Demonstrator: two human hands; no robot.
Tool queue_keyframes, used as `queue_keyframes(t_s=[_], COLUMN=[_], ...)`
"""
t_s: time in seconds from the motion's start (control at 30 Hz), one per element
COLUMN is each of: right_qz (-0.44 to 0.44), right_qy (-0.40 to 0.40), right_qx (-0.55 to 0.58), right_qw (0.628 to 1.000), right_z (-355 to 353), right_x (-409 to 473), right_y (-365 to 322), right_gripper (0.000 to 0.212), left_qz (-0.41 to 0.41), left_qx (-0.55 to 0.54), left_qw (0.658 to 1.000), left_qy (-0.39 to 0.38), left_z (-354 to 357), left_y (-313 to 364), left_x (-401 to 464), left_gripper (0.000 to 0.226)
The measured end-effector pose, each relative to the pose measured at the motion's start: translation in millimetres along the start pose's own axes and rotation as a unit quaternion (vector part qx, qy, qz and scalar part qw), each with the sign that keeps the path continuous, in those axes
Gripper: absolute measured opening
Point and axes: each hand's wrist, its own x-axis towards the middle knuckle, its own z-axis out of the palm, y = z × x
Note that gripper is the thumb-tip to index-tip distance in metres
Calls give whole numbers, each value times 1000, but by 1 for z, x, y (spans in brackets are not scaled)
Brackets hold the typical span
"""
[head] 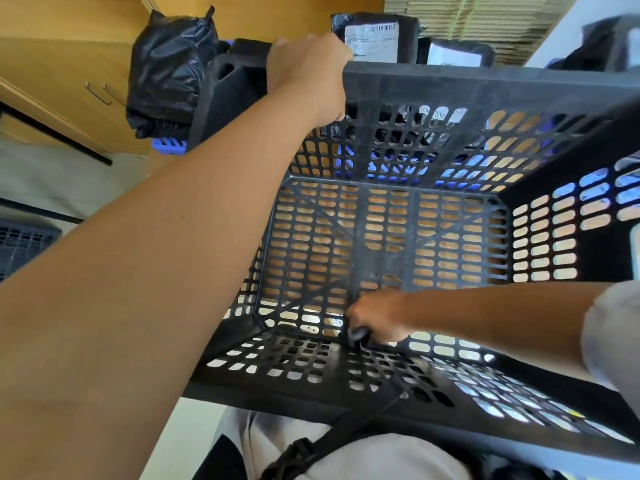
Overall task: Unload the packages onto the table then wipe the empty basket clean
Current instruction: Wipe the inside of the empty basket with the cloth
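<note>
While wooden cabinets (62, 81) stand behind, two labelled packages (375, 36) lie beyond one black basket (485, 84); left hand (308, 74) grips its rim, right hand (377, 318) clamps a dark object.

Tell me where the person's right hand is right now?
In the head view, the right hand is low inside the black perforated plastic basket, at its floor's near edge, gripping something small and dark.

The basket (450, 88) is bare inside, so most of its floor lies open to me. My right hand (375, 318) fills the 6 o'clock corner; my left hand (308, 74) blocks the 11 o'clock rim. Packages (375, 36) crowd just beyond the 12 o'clock wall.
</note>
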Motion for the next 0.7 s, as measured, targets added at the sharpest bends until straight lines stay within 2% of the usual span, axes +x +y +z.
queue_keyframes(t_s=[0.03,0.1,0.17,0.23,0.4,0.5,0.6,0.7], right_qz=[8,54,144,230,279,295,263,201], right_qy=[23,139,292,385,398,426,388,296], right_qx=[36,93,57,33,8,0,7,9], right_qw=[999,984,944,893,874,855,883,934], right_z=[-3,-24,-58,-87,-99,-93,-91,-66], right_x=[-3,-4,-2,1,24,37,34,17], right_y=[1,13,34,57,77,76,70,47], right_gripper=[11,12,6,11,11,21,11,14], left_qz=[-1,-4,-4,-1,-7,-9,-3,-2], left_qx=[-3,-6,-3,-1,10,15,19,12], left_qw=[1000,1000,1000,1000,1000,1000,1000,1000], left_qy=[-2,0,4,11,23,16,20,20], left_z=[0,1,1,2,6,9,10,11], left_y=[0,-2,-2,-1,-2,-4,-5,-6], left_x=[1,0,-2,-2,0,1,1,2], left_gripper=[28,28,30,29,28,22,21,22])
